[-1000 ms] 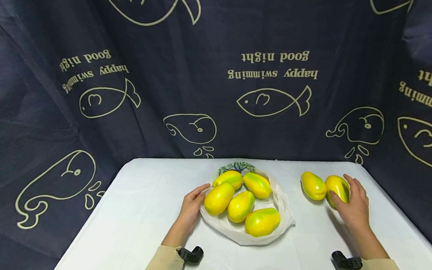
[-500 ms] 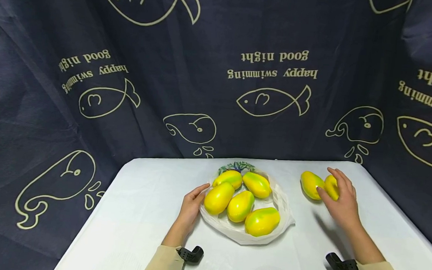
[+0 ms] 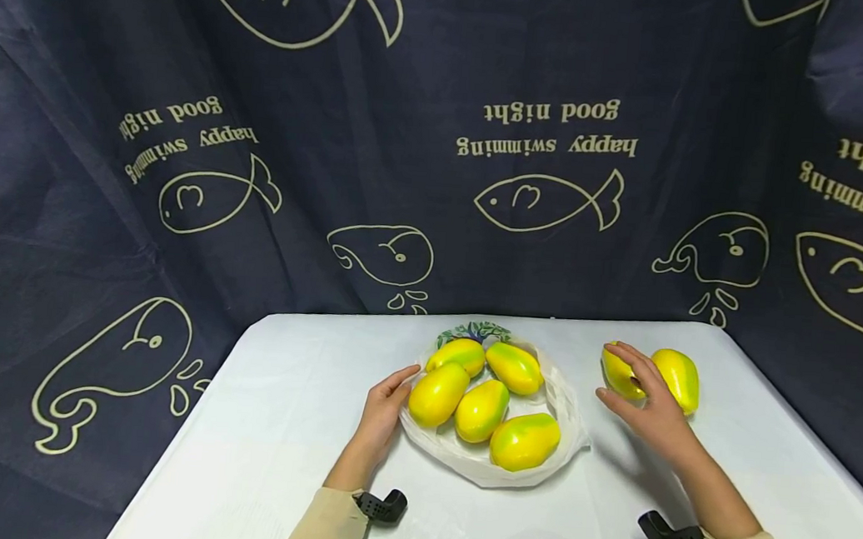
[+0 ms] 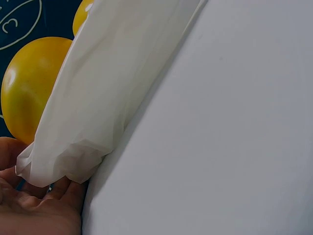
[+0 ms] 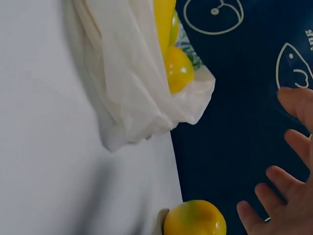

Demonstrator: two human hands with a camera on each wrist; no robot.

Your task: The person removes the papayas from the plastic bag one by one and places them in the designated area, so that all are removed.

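Left loose fruit [image 3: 619, 377] lies on the white table [image 3: 277, 434], just beyond the right hand [image 3: 658, 413] and partly hidden by its fingers; its long axis appears to slant from far left to near right; of the 2 hands the right is much the nearer, thumb and fingers spread wide, holding nothing; the left hand [image 3: 380, 412] pinches the rim of the white bag [image 3: 488, 476], which contains 5 bagged fruits [image 3: 525, 441]; the right loose fruit [image 3: 679, 380] sits just beside its fellow.
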